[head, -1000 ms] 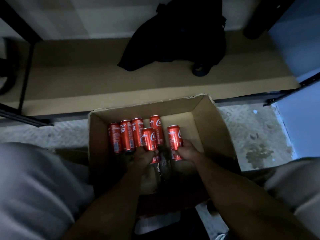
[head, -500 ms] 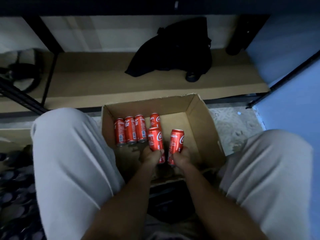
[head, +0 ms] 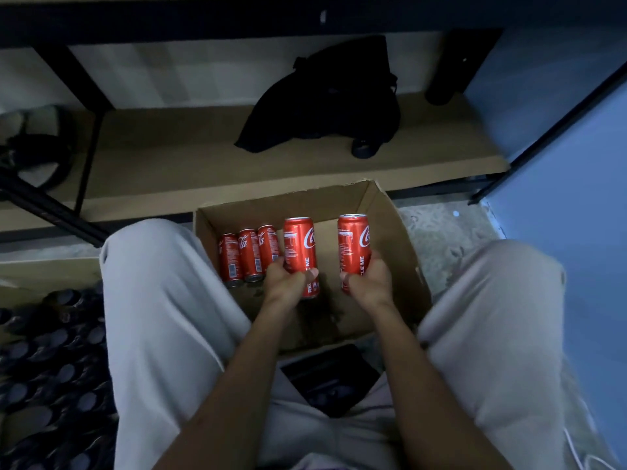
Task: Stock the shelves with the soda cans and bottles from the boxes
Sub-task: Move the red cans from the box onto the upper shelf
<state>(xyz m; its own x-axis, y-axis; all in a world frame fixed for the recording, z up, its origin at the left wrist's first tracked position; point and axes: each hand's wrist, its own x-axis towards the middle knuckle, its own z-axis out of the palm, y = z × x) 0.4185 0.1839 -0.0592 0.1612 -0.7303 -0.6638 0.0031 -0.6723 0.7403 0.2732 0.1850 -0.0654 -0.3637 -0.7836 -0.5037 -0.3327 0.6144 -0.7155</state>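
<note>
Here, box: an open cardboard box [head: 390,232] is sitting on the floor between the person's knees, its brown walls dull and matte, the back rim ragged
Left hand: the left hand [head: 286,283] is gripping the lower half of a slim red can [head: 299,244], fingers curling round the smooth metal, and is holding it upright over the box
Right hand: the right hand [head: 368,278] is gripping a second red can [head: 353,242] the same way, upright, well apart from the first
Cans in box: three more red cans [head: 246,256] are standing side by side against the left wall of the box, glossy cylinders with white script
Shelf: a flat tan board shelf [head: 169,164] on a dark metal frame is running just behind the box, and a soft black bag [head: 325,100] is slumping on it
Floor: rough speckled concrete [head: 437,239] is showing to the right of the box
Left side: rows of dark round bottle caps [head: 51,368] are lying beside the left knee
</note>
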